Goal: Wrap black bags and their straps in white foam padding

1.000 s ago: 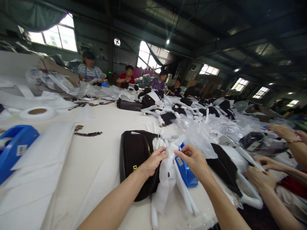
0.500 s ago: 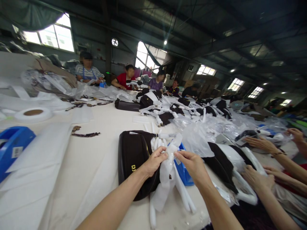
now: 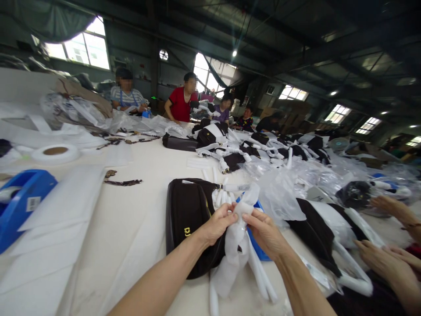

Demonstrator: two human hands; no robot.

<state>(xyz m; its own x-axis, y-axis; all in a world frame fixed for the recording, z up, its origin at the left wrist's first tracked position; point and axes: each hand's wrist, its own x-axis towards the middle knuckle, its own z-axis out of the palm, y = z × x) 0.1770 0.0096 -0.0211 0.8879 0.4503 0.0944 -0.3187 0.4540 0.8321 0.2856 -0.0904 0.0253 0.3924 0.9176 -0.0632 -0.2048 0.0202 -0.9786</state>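
My left hand (image 3: 216,225) and my right hand (image 3: 265,232) pinch a strip of white foam wrap (image 3: 235,245) between them, fingers closed on it. The wrap hangs down over the front of a dark brown bag (image 3: 187,215) that lies on the cream table (image 3: 131,228). White foam-wrapped bag handles (image 3: 259,276) trail toward the table's near edge below my hands. A blue tape dispenser (image 3: 255,239) sits partly hidden behind the wrap and my right hand.
A blue dispenser (image 3: 19,206) and white foam sheets (image 3: 62,206) lie at the left, a tape roll (image 3: 55,152) farther back. Wrapped dark bags (image 3: 237,149) and clear plastic (image 3: 283,188) crowd the right. A co-worker's hands (image 3: 384,259) work at the right; several people sit at the far end.
My hands have drawn closer together on the white wrap, bunching it. The person in red at the far end has stood up. The co-worker's hands at the right have shifted.
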